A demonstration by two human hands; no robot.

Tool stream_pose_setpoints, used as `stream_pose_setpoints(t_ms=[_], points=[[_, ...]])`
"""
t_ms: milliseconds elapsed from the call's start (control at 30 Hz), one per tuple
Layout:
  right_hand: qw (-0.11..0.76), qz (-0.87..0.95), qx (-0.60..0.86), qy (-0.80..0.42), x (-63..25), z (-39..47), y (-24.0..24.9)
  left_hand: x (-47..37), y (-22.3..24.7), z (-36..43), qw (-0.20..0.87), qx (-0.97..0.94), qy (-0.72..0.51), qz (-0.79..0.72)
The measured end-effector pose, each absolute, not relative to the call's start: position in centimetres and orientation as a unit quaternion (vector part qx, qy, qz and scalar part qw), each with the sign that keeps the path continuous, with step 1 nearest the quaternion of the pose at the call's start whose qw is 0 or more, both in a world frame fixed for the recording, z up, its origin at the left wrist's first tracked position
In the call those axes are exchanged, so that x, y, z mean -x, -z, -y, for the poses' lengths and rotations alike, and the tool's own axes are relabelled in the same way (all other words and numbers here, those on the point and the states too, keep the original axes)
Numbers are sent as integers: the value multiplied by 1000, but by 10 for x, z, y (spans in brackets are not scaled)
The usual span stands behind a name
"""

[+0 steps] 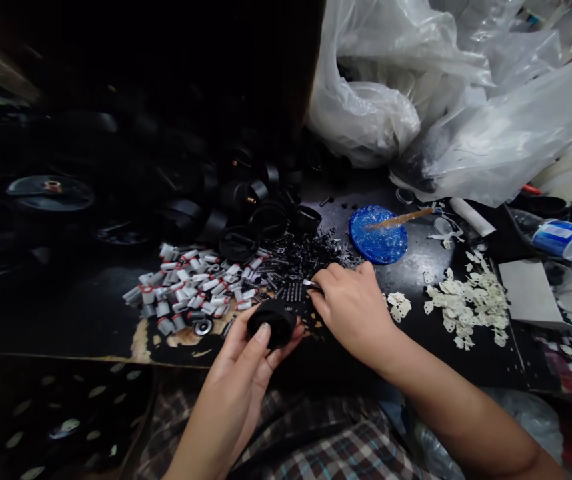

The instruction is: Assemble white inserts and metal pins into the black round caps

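My left hand (253, 353) grips a round black plastic cup-like part (272, 323) near the table's front edge, its hollow side facing me and my thumb inside the rim. Just right of it, my right hand (351, 307) is closed in a pinch over the table. A small light-tipped piece (311, 285) shows at its fingertips; its kind is too small to make out. Small dark springs (293, 292) lie in a row beside those fingers, with more loose springs and tiny black pieces behind. Grey-white cylinders with red bands (186, 287) are heaped left of my hands.
A blue round lid (379, 235) with a brown stick (406, 217) lies behind my right hand. Flat cream-coloured pieces (466, 303) are piled at right, near a white box (531, 293) and a plastic bottle (566, 239). Black round parts (239, 243) and plastic bags (366, 113) crowd the back.
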State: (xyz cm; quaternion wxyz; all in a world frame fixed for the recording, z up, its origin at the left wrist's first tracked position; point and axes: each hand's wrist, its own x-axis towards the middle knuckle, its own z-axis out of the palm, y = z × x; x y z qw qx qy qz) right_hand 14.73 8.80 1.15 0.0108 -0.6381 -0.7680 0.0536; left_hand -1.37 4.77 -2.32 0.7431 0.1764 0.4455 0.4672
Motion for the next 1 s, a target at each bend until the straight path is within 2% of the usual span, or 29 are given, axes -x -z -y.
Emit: stream_pose_setpoints(t_ms=[100,233,333,400,667,1000], points=[[46,774,625,-96,-145,-85,-13,10,19,-50,723,-162,-502,-446],[196,756,594,-196,-146,-73,-16,7,14,-54,731,-137,-508,-434],[291,758,554,-184,-147,-64,-13,6,12,-56,756,-104,-502,-407],[322,760,534,-186,-148,-60,-10,6,12,-56,771,-78,-498,-389],[375,713,545,-234,-145,-58,-25,9,12,-49,770,-105,-477,-410],[354,720,538,-259,-149,-58,-35,12,14,-45,740,-178,-451,-467]])
